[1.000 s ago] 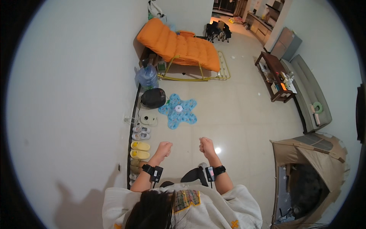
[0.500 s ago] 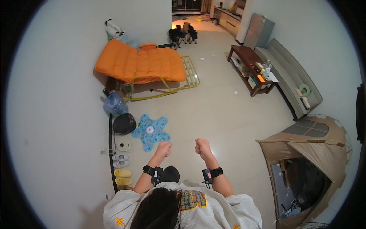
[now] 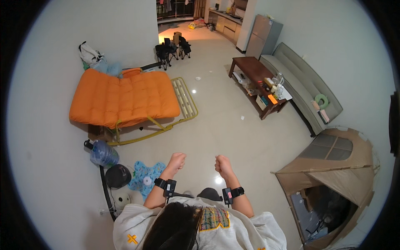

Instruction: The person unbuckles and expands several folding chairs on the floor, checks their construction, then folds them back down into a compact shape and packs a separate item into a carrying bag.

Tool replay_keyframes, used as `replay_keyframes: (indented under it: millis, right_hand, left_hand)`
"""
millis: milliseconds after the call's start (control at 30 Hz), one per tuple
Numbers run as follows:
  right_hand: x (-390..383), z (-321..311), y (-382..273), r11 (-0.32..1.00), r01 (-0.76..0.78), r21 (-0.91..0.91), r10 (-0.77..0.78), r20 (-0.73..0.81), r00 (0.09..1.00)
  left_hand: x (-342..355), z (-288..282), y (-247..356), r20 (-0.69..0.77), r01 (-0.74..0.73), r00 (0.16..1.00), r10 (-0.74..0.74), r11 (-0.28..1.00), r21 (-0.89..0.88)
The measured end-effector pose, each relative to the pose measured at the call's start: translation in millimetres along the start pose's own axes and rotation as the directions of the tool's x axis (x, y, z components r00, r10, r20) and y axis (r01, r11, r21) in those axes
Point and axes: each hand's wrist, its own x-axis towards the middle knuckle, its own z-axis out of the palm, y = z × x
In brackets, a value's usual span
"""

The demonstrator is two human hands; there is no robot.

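Note:
My left hand is curled into a fist in front of my body, with nothing showing in it. Level with it, my right hand makes a fist too, a short gap to the right, also with nothing showing. Both are raised above the tiled floor and touch nothing. Each forearm wears a black strap with a small dark box, the left box and the right box. Nearest my left hand, on the floor below, lies a blue star-shaped mat with a pale round centre.
At left stand an orange padded folding lounger, a big water bottle and a dark round object. Black folding chairs are farther off. To the right are a brown coffee table, a grey sofa and a tan tent.
I have moved forward across the room; the lounger, mat and bottle now appear lower and farther left. Shoes and yellow slippers have left the view. Both hands stay in fists.

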Motion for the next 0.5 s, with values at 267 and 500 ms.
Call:
replay_keyframes:
  millis: [267,500]
  right_hand:
    - [262.1,-76.3,-170.5,0.999,0.004,0.044,0.003,-0.149,0.989]
    - [523.9,-136.1,-369.1,0.998,-0.042,0.046,0.047,-0.120,0.992]
  left_hand:
    - [322.3,87.1,126.7,0.099,0.086,0.991,-0.092,0.994,0.063]
    - [592.2,197.6,270.4,0.112,0.010,0.994,-0.006,0.999,-0.031]
